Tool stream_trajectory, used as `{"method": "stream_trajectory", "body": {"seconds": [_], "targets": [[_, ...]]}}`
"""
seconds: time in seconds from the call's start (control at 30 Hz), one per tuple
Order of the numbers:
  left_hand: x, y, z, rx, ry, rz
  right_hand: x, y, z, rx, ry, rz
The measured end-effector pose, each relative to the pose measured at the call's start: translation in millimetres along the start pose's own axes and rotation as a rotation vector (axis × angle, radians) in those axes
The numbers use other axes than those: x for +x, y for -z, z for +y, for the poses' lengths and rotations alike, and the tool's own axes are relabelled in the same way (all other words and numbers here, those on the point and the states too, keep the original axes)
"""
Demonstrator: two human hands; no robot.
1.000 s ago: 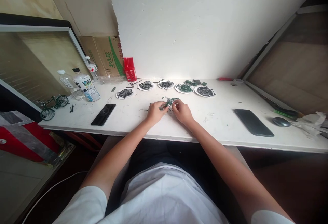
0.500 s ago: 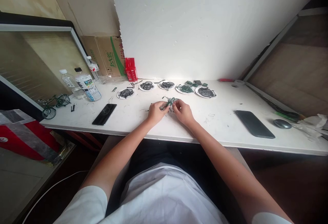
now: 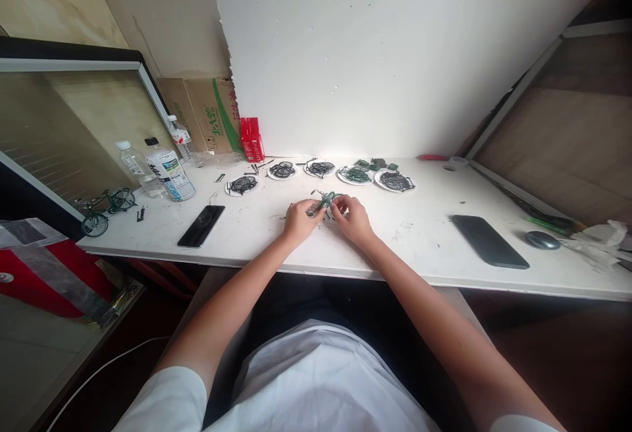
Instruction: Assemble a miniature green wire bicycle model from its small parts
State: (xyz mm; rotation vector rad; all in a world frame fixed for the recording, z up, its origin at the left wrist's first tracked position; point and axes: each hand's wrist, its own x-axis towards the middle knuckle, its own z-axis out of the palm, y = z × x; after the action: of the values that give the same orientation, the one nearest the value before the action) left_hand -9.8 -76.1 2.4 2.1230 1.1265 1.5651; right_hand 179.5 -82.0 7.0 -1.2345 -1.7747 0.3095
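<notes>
A small green model bicycle is between my hands above the white table. My left hand is closed round its left part, fingers wrapped over it. Closed in a pinch, my right hand grips the bicycle's right side, and my fingers hide part of it. Tiny dark bits lie on the table beside my hands. Beyond them a row of white plates holds small parts: a plate of green frames, a plate of black parts and several more plates to the left.
A model bicycle stands at the table's left end. Nearby are plastic bottles and a black phone. On the right lie a dark flat slab and a mouse. A white board stands behind the plates.
The camera view has shifted slightly, so the table sits a little lower in view. Both hands stay on the model bicycle, which appears slightly turned.
</notes>
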Motion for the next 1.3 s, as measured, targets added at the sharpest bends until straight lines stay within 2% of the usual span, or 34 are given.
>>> {"method": "stream_trajectory", "body": {"seconds": [0.23, 0.37, 0.57, 1.07, 1.3], "targets": [[-0.6, -0.1, 0.8, 0.010, -0.006, -0.018, 0.3, 1.9, -1.3, -0.013, -0.013, -0.028], [-0.4, -0.9, -1.0, 0.005, -0.001, 0.014, 0.4, 2.9, -3.7, -0.007, -0.013, -0.057], [-0.3, 0.4, -0.7, 0.008, 0.019, -0.011, 0.1, -0.6, 0.3, 0.021, -0.005, -0.001], [-0.4, 0.7, 1.5, 0.011, 0.016, -0.023, 0.5, 0.6, -1.1, 0.004, -0.023, -0.015], [-0.3, 1.8, 2.9, 0.016, 0.012, -0.031, 1.1, 5.1, -7.7, -0.024, -0.034, -0.081]]}}
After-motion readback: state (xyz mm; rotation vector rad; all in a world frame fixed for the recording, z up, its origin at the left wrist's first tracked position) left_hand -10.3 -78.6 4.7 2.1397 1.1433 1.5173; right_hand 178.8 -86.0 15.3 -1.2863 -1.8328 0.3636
